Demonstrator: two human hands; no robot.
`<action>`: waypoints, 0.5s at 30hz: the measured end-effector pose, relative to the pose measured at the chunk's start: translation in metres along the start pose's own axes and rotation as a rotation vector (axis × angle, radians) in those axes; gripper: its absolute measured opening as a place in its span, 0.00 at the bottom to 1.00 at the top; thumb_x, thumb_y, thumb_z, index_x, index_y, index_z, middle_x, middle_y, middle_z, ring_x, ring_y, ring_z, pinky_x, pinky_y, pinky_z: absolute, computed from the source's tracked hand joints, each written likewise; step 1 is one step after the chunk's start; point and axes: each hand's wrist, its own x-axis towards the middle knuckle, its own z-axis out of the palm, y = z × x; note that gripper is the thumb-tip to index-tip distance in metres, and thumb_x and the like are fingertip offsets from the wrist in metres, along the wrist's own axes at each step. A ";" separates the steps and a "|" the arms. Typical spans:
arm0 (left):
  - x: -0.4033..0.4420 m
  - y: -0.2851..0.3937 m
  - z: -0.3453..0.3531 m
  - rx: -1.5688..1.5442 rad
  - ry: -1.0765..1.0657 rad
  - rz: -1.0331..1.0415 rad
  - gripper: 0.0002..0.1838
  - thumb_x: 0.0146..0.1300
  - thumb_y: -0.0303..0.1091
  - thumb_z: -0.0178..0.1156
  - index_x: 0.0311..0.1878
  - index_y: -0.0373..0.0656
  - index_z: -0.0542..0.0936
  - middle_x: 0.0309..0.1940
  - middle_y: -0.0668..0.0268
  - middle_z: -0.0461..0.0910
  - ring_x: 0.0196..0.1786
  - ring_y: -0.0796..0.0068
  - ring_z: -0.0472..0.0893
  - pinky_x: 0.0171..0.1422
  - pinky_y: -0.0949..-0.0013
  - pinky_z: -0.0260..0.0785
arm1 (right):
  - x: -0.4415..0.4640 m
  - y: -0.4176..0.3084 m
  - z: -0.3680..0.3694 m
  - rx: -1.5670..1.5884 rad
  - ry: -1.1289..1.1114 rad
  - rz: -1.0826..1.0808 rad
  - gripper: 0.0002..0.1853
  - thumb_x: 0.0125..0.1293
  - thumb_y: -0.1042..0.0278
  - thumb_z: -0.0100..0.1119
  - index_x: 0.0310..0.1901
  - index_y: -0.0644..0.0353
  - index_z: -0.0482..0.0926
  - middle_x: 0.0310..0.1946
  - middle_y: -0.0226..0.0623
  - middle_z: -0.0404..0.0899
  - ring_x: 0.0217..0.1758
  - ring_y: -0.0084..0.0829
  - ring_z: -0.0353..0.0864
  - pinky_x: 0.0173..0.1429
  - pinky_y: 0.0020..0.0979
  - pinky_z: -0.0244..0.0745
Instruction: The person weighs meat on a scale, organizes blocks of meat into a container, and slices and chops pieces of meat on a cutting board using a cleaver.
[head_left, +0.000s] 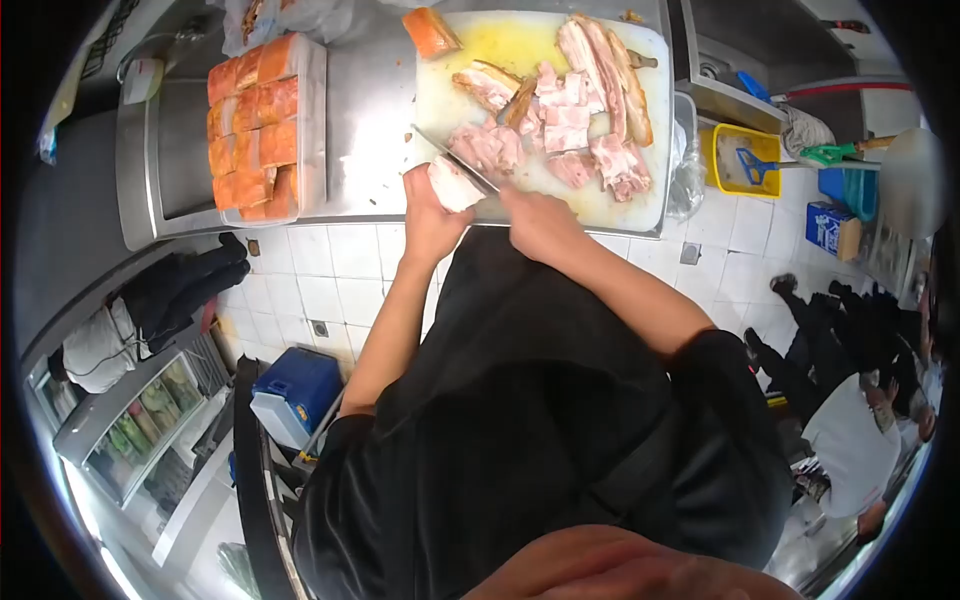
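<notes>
here, the left hand (430, 222) grips a pale, blocky meat chunk (455, 186), the right hand (543, 224) a knife (465, 166).

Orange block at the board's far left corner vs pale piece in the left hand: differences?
Colour: the orange block is orange-brown; the pale piece looks whitish-pink.
Contact: the left hand grips the pale piece; no hand touches the orange block.
Knife: the knife is right beside the pale piece, well away from the orange block.
Shared: both look like meat, at the left side of the cutting board.

Left hand (430, 217) near curled right hand (540, 222)
</notes>
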 end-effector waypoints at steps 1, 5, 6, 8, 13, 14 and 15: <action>0.003 -0.002 0.001 0.013 0.032 0.027 0.37 0.45 0.25 0.71 0.61 0.37 0.66 0.62 0.56 0.67 0.69 0.57 0.65 0.73 0.56 0.62 | 0.009 -0.002 -0.001 0.006 0.029 -0.026 0.18 0.63 0.75 0.52 0.56 0.61 0.72 0.41 0.56 0.84 0.45 0.55 0.85 0.48 0.54 0.77; -0.012 -0.006 -0.006 -0.427 0.113 -0.046 0.38 0.42 0.23 0.71 0.60 0.36 0.66 0.56 0.55 0.72 0.61 0.61 0.74 0.65 0.59 0.70 | 0.017 0.006 -0.003 0.030 0.077 -0.101 0.14 0.63 0.75 0.51 0.51 0.62 0.73 0.38 0.56 0.84 0.44 0.56 0.85 0.47 0.55 0.77; -0.016 -0.001 -0.010 -0.653 0.193 -0.082 0.39 0.42 0.20 0.69 0.61 0.36 0.66 0.54 0.57 0.74 0.60 0.64 0.75 0.63 0.62 0.72 | 0.015 0.007 -0.011 0.025 0.092 -0.112 0.14 0.63 0.75 0.51 0.51 0.62 0.73 0.38 0.56 0.84 0.44 0.56 0.85 0.47 0.55 0.77; -0.017 -0.022 -0.023 -1.048 0.188 -0.056 0.40 0.47 0.28 0.65 0.68 0.38 0.65 0.60 0.54 0.73 0.64 0.57 0.74 0.69 0.55 0.68 | 0.005 0.008 -0.031 0.023 0.087 -0.060 0.13 0.65 0.73 0.52 0.51 0.62 0.73 0.37 0.57 0.83 0.44 0.58 0.84 0.47 0.55 0.76; -0.011 0.039 -0.070 -1.698 -0.040 0.157 0.46 0.47 0.40 0.63 0.74 0.44 0.62 0.66 0.50 0.72 0.68 0.46 0.73 0.73 0.39 0.64 | -0.021 0.033 -0.077 0.176 0.300 -0.090 0.16 0.68 0.70 0.55 0.56 0.62 0.73 0.39 0.59 0.82 0.45 0.60 0.82 0.49 0.53 0.75; -0.007 0.053 -0.077 -1.686 -0.123 0.207 0.47 0.47 0.42 0.63 0.75 0.44 0.62 0.67 0.50 0.72 0.69 0.45 0.72 0.73 0.38 0.64 | -0.023 0.041 -0.083 0.232 0.354 -0.094 0.17 0.68 0.70 0.55 0.58 0.61 0.73 0.40 0.59 0.82 0.46 0.61 0.82 0.50 0.51 0.75; -0.001 0.067 -0.085 -1.667 -0.210 0.262 0.48 0.46 0.44 0.63 0.75 0.45 0.62 0.68 0.49 0.71 0.69 0.44 0.72 0.73 0.37 0.64 | -0.029 0.044 -0.089 0.235 0.367 -0.111 0.17 0.68 0.71 0.55 0.58 0.60 0.74 0.41 0.58 0.82 0.47 0.59 0.81 0.51 0.49 0.75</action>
